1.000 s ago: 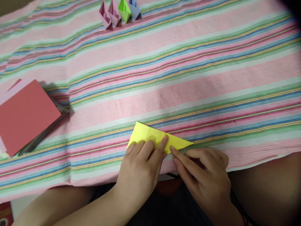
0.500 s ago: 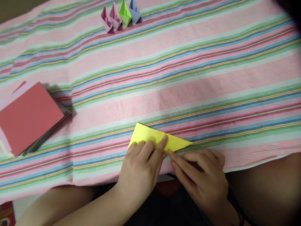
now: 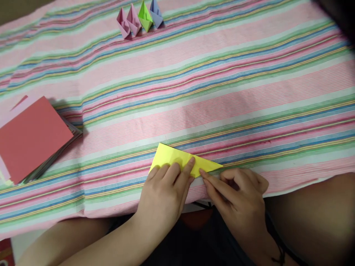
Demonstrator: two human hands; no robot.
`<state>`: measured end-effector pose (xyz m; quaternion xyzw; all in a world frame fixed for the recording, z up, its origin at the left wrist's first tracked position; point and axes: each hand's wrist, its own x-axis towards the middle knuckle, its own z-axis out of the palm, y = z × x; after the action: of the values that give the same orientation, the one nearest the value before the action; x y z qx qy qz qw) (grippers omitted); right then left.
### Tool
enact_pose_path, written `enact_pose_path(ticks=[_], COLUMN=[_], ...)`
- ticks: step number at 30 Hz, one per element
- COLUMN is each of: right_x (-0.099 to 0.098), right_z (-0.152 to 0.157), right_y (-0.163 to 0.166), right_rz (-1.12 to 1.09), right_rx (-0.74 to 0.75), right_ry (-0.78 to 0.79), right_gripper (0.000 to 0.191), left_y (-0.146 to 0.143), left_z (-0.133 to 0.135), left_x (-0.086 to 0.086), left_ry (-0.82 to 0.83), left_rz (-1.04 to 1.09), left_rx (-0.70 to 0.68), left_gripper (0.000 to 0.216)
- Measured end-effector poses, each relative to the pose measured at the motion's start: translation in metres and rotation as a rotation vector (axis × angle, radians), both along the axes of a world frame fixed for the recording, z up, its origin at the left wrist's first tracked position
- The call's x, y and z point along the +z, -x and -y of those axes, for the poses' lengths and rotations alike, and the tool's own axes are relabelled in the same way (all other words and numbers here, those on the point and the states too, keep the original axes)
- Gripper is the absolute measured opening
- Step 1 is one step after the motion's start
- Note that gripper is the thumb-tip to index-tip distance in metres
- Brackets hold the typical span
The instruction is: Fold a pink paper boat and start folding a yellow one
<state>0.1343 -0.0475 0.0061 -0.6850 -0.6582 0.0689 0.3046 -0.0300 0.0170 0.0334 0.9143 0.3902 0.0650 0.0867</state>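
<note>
A folded piece of yellow paper lies near the tablecloth's front edge, its narrow point toward the right. My left hand holds it down, with bent fingers across its left part and the index fingertip pressed at the middle. The left thumb is mostly hidden at the lower edge. My right hand has its index fingertip on the paper's lower edge, right of the left thumb. The right thumb is just below that fingertip, and the other right fingers are curled in.
On the left sits a stack of coloured paper with a red sheet on top. Several small folded paper boats, among them a green one, stand in a row at the back. A striped tablecloth covers the table.
My right index fingertip has slid a little up and along the lower edge, away from the left thumb. My left hand keeps its place on the paper. The whole view has shifted slightly.
</note>
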Motion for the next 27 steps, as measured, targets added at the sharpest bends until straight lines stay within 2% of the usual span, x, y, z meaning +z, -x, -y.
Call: enact_pose_path(ticks=[9,12,15,17,20,21,27], right_x=[0.001,0.003,0.006,0.007,0.006,0.005,0.0], right_z=[0.0,0.002,0.006,0.006,0.003,0.002,0.0], right_y=[-0.02,-0.028,-0.032,-0.029,-0.017,-0.012,-0.002], right_rz=[0.044,-0.03,-0.141,-0.131,-0.077,-0.073,-0.001], right_rx=[-0.111,-0.137,-0.203,-0.159,0.039,0.06,-0.048], right_ry=[0.004,-0.002,-0.079,-0.11,-0.105,-0.102,-0.07], right_gripper=[0.015,0.02,0.027,0.029,0.023,0.021,0.014], left_y=[0.001,0.001,0.001,0.001,0.001,0.001,0.001], left_z=[-0.002,-0.002,-0.002,-0.002,-0.002,-0.002,-0.002], left_x=[0.0,0.001,0.001,0.0,0.0,0.0,0.001], left_ry=[0.019,0.022,0.025,0.017,0.01,0.014,0.019], left_rz=[0.029,0.032,0.036,0.041,0.046,0.043,0.033], left_rx=[-0.002,-0.006,-0.003,-0.004,-0.004,-0.003,-0.003], left_gripper=[0.035,0.035,0.035,0.035,0.035,0.035,0.035])
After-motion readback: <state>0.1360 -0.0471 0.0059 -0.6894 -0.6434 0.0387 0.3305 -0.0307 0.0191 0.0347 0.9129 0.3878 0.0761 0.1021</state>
